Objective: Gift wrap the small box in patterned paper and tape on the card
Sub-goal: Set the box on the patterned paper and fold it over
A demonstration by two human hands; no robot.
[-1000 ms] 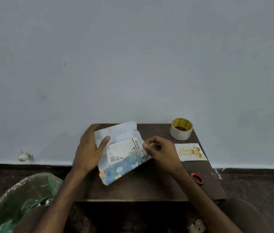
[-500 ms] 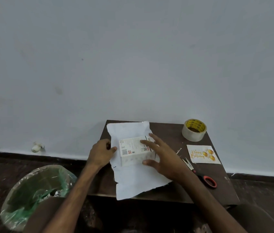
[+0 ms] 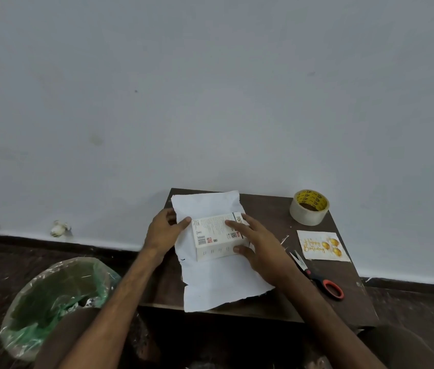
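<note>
We see the small box (image 3: pixel 214 237) lying flat on a sheet of wrapping paper (image 3: pixel 218 283) that is spread white side up over the left part of the dark brown tabletop (image 3: pixel 269 209). The box sits in the far half of the sheet, printed label facing up. The paper's torn near edge reaches the front edge of the tabletop.

The right grip (image 3: pixel 263 251) rests on the box and is loose and unclenched. Its fingers are spread and straight, the index finger (image 3: pixel 237 225) lies across the top face, and the thumb (image 3: pixel 242 249) touches the near side face at the right corner.

The left grip (image 3: pixel 165 233) sits at the paper's left edge, just beside the box. Its thumb lies on the sheet, pointing at the box's far left corner, and its fingers are curled at the margin. We cannot tell whether they clamp the paper or merely rest there.

To the right of the sheet, scissors (image 3: pixel 317 275) with an orange-red handle lie with their blades pointing at the right wrist. Past them lies the birthday card (image 3: pixel 322 245), face up with gold lettering and balloons. A roll of tape (image 3: pixel 309 207) stands at the far right corner, near the pale wall. On the floor to the left stands a bin (image 3: pixel 56 302) lined with a green bag.
</note>
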